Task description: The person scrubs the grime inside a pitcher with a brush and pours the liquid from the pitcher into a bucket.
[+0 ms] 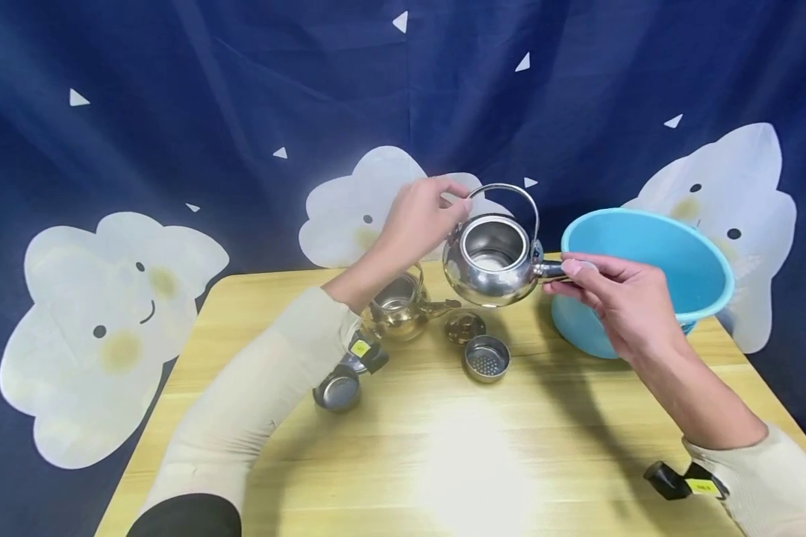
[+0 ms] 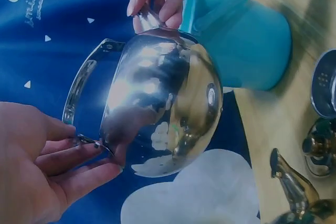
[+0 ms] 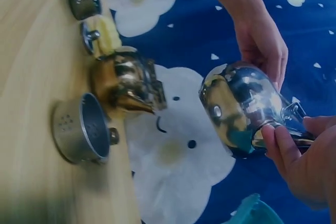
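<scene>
A shiny silver teapot (image 1: 490, 261) without a lid is held above the table, its round mouth facing up toward the head camera. My right hand (image 1: 621, 302) grips it by the spout (image 1: 551, 270). At the opposite side, my left hand (image 2: 47, 166) pinches the lower end of the arched handle (image 2: 79, 87), with fingertips against the body. Below stands a gold-toned teapot (image 1: 398, 317), partly covered by my left forearm. Beside it lie a gold-toned lid (image 1: 465, 327) with a knob and a perforated strainer cup (image 1: 486, 359).
A light blue bucket (image 1: 645, 224) stands at the right rear of the wooden table (image 1: 376, 455). Another small metal cup (image 1: 339, 391) sits near my left wrist, and a silver lid (image 3: 92, 35) lies beside it. A dark blue curtain (image 1: 349, 82) with clouds hangs behind.
</scene>
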`<state>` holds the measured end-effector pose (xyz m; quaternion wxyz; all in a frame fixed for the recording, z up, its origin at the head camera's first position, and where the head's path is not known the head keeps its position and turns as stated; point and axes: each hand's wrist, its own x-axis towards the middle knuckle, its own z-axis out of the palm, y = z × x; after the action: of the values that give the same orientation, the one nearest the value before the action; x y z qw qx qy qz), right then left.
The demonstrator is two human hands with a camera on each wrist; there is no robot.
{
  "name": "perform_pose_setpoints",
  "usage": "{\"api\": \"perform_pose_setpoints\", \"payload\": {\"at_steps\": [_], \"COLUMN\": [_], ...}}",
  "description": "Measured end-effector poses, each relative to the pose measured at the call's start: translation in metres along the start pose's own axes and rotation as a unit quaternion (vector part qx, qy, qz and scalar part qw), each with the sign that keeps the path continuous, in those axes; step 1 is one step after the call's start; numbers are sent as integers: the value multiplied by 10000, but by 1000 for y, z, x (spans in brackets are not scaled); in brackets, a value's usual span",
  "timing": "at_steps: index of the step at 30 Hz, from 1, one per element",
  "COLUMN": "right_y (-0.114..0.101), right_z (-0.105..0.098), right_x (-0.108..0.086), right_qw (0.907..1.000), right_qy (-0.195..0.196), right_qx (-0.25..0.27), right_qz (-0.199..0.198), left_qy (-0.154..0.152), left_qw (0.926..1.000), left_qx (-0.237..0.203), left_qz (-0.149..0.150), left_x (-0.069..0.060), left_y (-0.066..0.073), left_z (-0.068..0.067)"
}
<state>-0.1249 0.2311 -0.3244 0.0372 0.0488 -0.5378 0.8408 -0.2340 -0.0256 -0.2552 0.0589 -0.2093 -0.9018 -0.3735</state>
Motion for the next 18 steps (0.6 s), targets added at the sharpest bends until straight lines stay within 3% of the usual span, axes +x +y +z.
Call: {"api": "perform_pose_setpoints", "payload": {"at_steps": [3,6,9,13,16,18], "right_y": [-8,-16,-25,-39,-49,-57], "right_z": [-4,-8,-14,-26,-37,-46], "right_x": [0,1,2,5,8,9], "right_qw": [9997,9991,9983,9962,9955,9965], "right_qy": [67,143,138,22,-41,27], "right_qx": [94,122,267,385,425,470], "right_qz": [-193,-372,-509,-782,-843,-685], "left_qy": [-182,-675,-1488,-2434,-2775,-2914], "left_qw": [9969,9823,9519,9027,8728,8591], "left_qx": [-759,-1685,-2443,-3143,-3568,-3761], "left_qz": [-85,-472,-1094,-1643,-1840,-1885], "left_x": [7,14,20,28,37,43], "left_y": [4,9,13,16,16,17], "left_z": [3,7,10,12,17,22]}}
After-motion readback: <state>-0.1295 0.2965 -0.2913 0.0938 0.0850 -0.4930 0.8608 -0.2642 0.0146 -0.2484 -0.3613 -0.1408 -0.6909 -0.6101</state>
